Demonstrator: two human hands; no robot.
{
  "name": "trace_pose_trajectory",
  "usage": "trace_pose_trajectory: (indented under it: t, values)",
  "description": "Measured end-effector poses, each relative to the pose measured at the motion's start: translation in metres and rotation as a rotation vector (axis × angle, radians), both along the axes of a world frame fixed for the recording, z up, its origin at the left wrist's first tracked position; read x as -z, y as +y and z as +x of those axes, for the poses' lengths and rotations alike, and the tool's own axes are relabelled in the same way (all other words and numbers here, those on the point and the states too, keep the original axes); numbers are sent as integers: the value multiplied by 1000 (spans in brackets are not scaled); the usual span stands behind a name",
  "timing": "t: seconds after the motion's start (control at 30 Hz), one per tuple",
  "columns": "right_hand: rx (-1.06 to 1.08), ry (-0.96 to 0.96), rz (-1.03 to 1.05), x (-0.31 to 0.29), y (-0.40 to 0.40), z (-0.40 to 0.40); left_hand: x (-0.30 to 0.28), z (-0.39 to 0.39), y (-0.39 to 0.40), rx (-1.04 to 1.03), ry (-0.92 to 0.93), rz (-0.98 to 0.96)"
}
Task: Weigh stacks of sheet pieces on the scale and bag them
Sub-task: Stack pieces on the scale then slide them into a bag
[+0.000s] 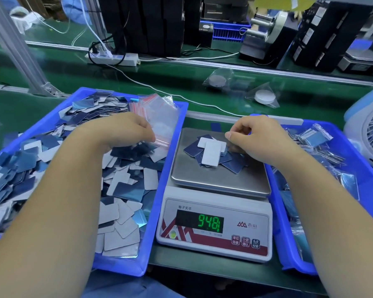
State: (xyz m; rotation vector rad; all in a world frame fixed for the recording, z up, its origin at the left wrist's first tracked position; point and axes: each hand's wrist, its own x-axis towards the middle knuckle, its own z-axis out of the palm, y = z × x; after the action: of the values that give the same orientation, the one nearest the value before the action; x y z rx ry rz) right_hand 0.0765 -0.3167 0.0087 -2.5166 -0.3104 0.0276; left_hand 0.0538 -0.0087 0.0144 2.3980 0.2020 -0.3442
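Note:
A white scale [215,224] stands between two blue trays, its green display lit. A small pile of blue and white sheet pieces [212,154] lies on its steel pan [220,181]. My right hand [256,137] hovers over the pile's right side with fingers curled; what it pinches, if anything, is unclear. My left hand [121,132] is over the left tray [153,211] and pinches a clear zip bag [159,138] with a red seal strip. The left tray is heaped with loose sheet pieces [121,190].
More empty zip bags [153,108] lie at the left tray's back corner. The right tray [289,244] holds filled bags [314,138]. A white fan [370,134] stands far right. On the green belt behind lie two bagged white discs [265,96], a power strip [116,58] and cables.

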Motion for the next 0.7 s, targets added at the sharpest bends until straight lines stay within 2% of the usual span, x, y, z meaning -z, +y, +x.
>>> trace_pose_trajectory:
  t: [0.13, 0.37, 0.47, 0.57, 0.7]
  values:
    - [-10, -6, 6, -1, -1, -1, 2, 3, -13, -53, -41, 121]
    - [-52, 40, 53, -5, -3, -4, 0, 1, -57, 13, -211, 40]
    - [-68, 42, 32, -7, -5, -5, -6, -3, -69, 122, -176, 55]
    - [-68, 50, -66, -8, -3, -7, -12, -6, -77, 214, -115, 154]
    - [-59, 66, -88, -12, -3, -8, -17, -7, -85, 288, -70, 268]
